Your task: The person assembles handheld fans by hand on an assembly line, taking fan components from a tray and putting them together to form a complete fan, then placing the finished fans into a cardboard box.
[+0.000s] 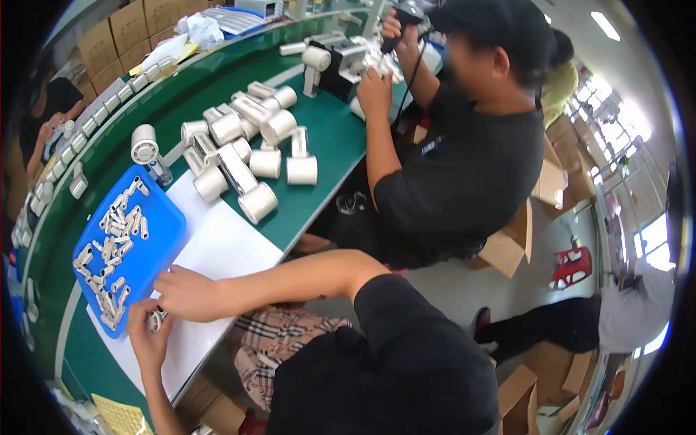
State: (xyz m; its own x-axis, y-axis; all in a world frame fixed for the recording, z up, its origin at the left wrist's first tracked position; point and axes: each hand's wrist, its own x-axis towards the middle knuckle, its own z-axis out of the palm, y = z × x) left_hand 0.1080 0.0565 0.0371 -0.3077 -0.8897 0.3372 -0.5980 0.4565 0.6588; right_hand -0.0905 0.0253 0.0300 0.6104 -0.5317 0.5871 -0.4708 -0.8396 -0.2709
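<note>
White and dark, a small part (157, 317) sits just beside the blue tray (170, 221), at its near edge, in the curled fingers of the left hand (148, 344); the right hand (192, 293) bends over it, its own grip hidden from me. A slack pinch could probably drop it onto the white sheet (226, 243) by the tray. Its long axis seems to follow that edge; which end leads, I can't tell. Beyond the tray lie handheld fans (235, 168).

Wearer's two hands (190, 293), one blue tray (165, 221), dozens of parts (143, 229)
</note>
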